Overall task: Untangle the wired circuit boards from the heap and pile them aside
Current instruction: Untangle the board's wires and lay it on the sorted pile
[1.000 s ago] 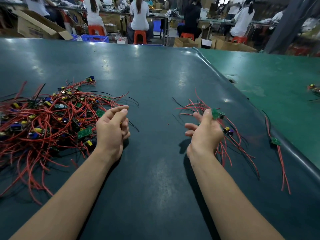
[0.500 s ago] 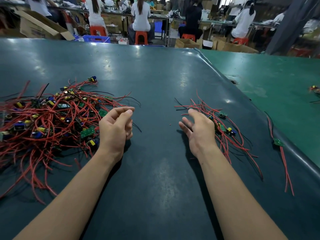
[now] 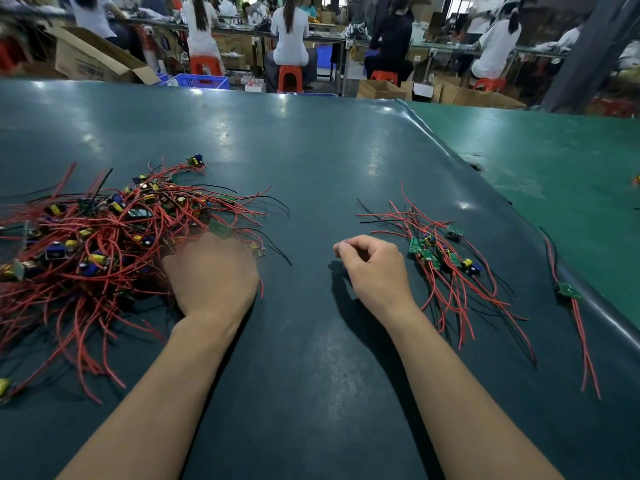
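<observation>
Left hand (image 3: pixel 213 271) blurred at heap (image 3: pixel 104 237) edge, grip indeterminate; right hand (image 3: pixel 372 265) curled, empty, beside heap's sorted pile (image 3: pixel 443 254).

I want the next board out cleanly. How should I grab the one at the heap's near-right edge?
Pinch the small board by its bare outer edge, coming from the right. It lies at the heap's fringe, only its wires running back in.

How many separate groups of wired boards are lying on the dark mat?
3: the big tangled heap at left, the small sorted pile right of centre, and one lone board near the mat's right edge.
</observation>
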Available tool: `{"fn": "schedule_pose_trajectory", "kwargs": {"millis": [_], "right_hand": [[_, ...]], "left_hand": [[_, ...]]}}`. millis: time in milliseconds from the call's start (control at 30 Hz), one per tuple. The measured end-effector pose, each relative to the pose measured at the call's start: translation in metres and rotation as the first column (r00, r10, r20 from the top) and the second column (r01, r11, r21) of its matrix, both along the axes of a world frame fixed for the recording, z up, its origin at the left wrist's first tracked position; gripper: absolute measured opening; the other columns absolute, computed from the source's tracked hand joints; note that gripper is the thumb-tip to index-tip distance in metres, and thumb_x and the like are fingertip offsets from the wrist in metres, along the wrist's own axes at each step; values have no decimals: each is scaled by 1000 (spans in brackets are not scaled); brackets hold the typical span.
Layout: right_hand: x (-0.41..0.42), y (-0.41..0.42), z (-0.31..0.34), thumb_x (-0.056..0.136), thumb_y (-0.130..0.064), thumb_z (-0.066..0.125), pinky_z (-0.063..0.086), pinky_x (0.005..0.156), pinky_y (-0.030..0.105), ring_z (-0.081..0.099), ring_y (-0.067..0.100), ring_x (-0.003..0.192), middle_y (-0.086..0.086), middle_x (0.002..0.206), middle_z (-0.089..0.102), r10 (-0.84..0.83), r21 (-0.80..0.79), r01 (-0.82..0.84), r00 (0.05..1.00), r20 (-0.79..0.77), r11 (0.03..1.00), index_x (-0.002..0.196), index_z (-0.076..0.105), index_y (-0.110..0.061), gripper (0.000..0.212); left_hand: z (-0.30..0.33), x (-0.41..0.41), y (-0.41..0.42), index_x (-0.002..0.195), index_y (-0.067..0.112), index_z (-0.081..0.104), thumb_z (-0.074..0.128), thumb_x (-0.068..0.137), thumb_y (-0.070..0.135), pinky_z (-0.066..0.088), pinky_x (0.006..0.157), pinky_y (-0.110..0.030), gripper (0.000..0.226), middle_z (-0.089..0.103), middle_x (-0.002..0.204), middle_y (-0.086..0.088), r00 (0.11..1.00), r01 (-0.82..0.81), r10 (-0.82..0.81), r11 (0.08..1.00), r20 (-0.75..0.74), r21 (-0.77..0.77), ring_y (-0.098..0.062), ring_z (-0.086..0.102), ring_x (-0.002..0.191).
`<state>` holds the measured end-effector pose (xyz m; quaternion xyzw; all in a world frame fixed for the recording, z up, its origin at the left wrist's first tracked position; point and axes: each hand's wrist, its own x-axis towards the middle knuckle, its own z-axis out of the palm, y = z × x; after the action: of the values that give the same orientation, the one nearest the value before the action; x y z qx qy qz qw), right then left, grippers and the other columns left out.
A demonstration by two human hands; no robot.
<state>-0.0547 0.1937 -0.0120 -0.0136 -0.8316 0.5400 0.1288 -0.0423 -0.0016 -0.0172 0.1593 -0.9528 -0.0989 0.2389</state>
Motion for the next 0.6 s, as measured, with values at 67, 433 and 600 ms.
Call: {"fn": "schedule_pose_trajectory", "kwargs": {"millis": [67,433,600], "right_hand": [[1,0,0,89,-22,64,49,68,21,65,9,73,-4,73,73,12,5,-12,1000,7,1000,78,74,-19,15],[12,-6,11,95,-21,63,48,46,26,59,12,56,3,79,73,243,-396,-211,970,32,894,85,72,-11,17],[15,-10,17,93,-25,62,45,39,20,61,12,53,4,76,70,442,-616,-356,897,-13,703,87,69,-11,16]], "left_hand": [[-1,0,0,102,25,74,54,92,45,30,88,-43,30,63,111,-4,1000,5,-5,1000,-7,-10,-30,51,106],[9,10,9,92,16,74,71,87,31,35,88,-47,17,63,107,-4,832,290,-236,957,-502,30,-33,45,109],[10,12,25,101,6,74,73,86,13,46,83,-38,16,63,100,-12,590,654,-608,745,-530,-127,-32,54,93]]}}
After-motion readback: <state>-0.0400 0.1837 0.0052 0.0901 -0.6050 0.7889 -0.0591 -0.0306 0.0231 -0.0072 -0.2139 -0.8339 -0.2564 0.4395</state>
